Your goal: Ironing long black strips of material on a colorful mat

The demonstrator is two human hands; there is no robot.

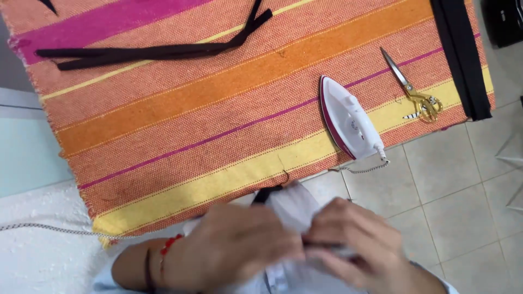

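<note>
A broad woven cloth striped in orange, pink and yellow (218, 109) covers the work surface and fills most of the view. On it, well apart from the hands, lie long dark fabric strips (158, 51) near the far edge, a white electric iron with a dark red rim (348, 120), and gold-handled scissors (414, 92) just beyond the iron. At the near edge, both hands close on a small piece of pale white fabric with a dark strip at its top (291, 207): the left hand (234, 245) grips one side and the right hand (348, 239) pinches the other, blurred. It looks light, soft and limp, so it is best held at its edges or folds.
</note>
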